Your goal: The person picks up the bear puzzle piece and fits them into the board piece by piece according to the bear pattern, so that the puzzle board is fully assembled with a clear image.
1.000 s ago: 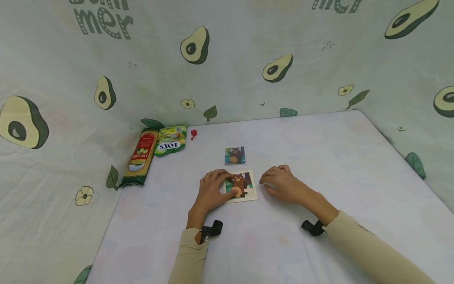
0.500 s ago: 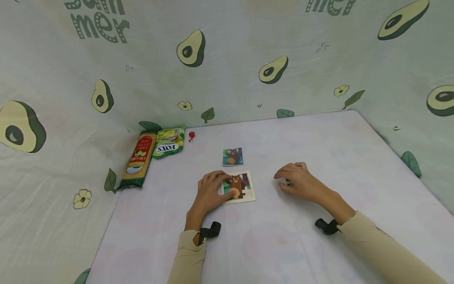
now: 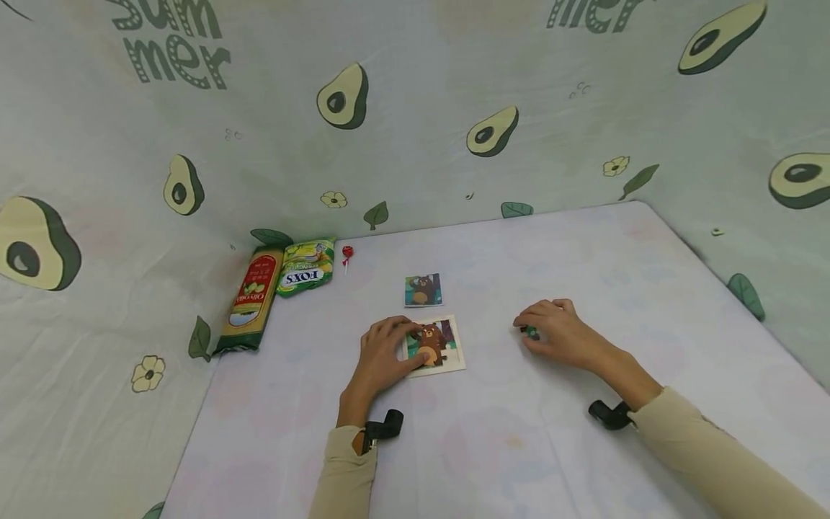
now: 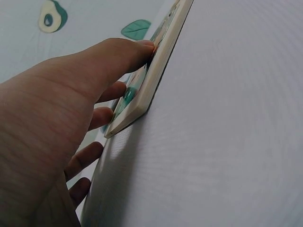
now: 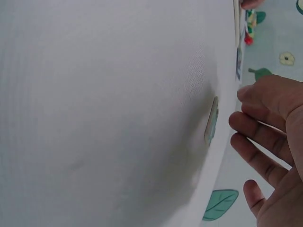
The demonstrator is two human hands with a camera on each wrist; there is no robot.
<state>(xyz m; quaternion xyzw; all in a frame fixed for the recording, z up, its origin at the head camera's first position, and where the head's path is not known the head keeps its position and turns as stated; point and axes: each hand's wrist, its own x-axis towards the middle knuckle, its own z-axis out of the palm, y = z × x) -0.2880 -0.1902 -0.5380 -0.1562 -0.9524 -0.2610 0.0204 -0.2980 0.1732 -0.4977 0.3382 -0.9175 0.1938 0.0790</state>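
A wooden jigsaw puzzle (image 3: 431,343) of a brown bear in a pale frame lies on the table, with a pale notch at its lower right. My left hand (image 3: 381,359) rests over its left side; thumb and index finger touch its face. In the left wrist view, the thumb (image 4: 125,53) reaches over the tray's near edge. Further right, my right hand (image 3: 563,333) hovers with bent, spread fingers above a small green puzzle piece (image 3: 530,333). The right wrist view shows that piece (image 5: 212,122) lying on the cloth, apart from the fingertips.
Behind the puzzle lies a small bear picture card (image 3: 424,290). At the far left are an Olivoila packet (image 3: 253,297), a green Fox's candy bag (image 3: 308,267) and a red lollipop (image 3: 347,252). An avocado-print cloth (image 3: 415,144) hangs behind the white table (image 3: 493,447).
My right hand has moved right, away from the puzzle, to above the green puzzle piece. The left hand has stayed on the puzzle. The head view has shifted slightly.
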